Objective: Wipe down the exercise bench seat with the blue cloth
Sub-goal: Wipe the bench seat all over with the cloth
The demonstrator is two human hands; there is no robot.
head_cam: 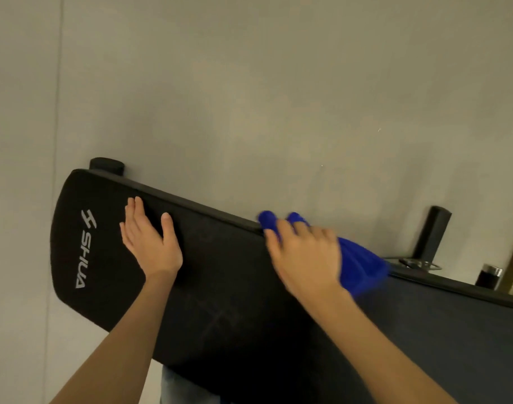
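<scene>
A long black padded bench seat [234, 301] with a white logo near its left end runs from left to lower right. My left hand [150, 237] lies flat on the pad beside the logo, fingers straight. My right hand [301, 255] presses a bunched blue cloth [357, 263] onto the pad at its far edge. The fingers curl over the cloth, which sticks out past the fingertips and to the right of the hand. Part of the cloth is hidden under the hand.
Grey floor [249, 97] lies beyond the bench. A black padded roller [431, 231] on a metal frame stands at the right, with a dark bottle [488, 275] next to it. A small black end piece [106, 166] shows behind the bench's left end.
</scene>
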